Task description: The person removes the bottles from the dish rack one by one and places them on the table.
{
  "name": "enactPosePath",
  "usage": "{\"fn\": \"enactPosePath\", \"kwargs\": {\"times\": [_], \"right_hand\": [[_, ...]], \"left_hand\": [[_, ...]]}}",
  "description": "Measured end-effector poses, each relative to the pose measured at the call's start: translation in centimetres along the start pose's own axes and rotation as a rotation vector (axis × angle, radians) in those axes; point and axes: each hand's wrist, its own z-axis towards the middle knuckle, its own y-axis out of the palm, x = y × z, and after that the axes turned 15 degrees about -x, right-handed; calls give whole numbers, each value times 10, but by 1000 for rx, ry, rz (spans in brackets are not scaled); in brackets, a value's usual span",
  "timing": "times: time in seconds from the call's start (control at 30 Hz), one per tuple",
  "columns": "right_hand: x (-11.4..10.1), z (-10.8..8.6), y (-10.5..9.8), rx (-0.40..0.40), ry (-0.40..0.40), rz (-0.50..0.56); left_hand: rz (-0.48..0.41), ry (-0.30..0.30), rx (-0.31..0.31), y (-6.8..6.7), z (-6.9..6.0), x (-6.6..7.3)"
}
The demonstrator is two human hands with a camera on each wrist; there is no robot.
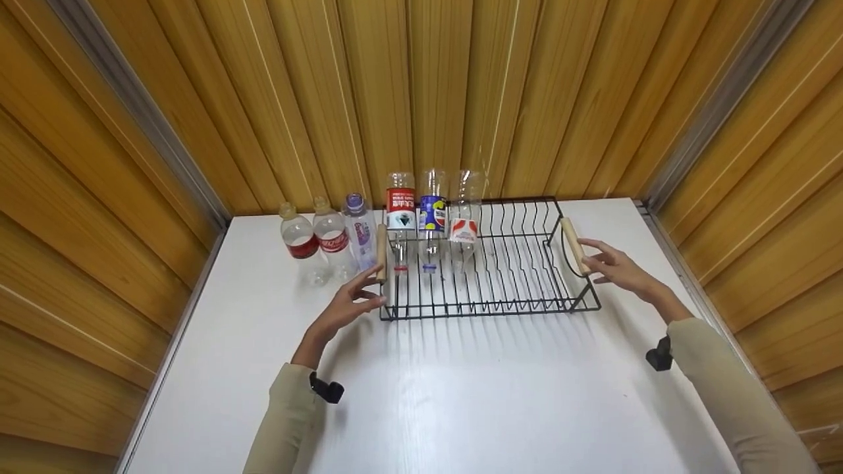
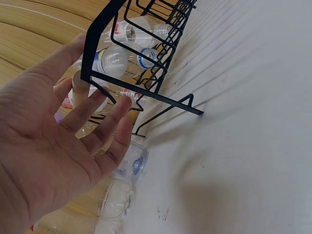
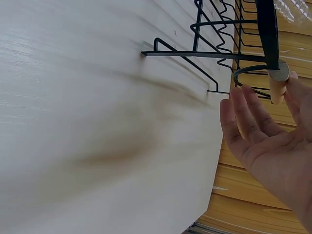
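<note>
The left hand (image 1: 346,306) and right hand (image 1: 619,268) are touching the wooden handles (image 1: 382,253) with loose, uncurled fingers; the rack (image 1: 490,315) is sitting on the table (image 1: 461,408). If one side is lifting first, three bottles (image 1: 433,212) may be sliding out; the right wrist view is showing a handle's round end (image 3: 279,73); the head view isn't.

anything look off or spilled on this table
Nothing looks spilled. The one oddity: three bottles in the rack sit neck-down, label print upside down, while the other bottles beside it stand neck-up.
</note>
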Motion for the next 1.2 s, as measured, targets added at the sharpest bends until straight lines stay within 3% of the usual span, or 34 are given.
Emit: {"fn": "enactPosePath", "kwargs": {"times": [0.33, 0.47, 0.67, 1.07, 1.2], "right_hand": [[-30, 17, -20, 87, 10, -141], [-52, 32, -22, 100, -18, -125], [-82, 58, -15, 51, -37, -65], [-78, 117, 10, -48, -93, 56], [-81, 133, 21, -66, -54, 106]], "left_hand": [[-23, 14, 9, -5, 1, -1], [-26, 1, 22, -7, 1, -1], [-36, 10, 19, -6, 4, 3], [-42, 1, -6, -3, 6, 0], [-38, -14, -7, -2, 4, -5]]}}
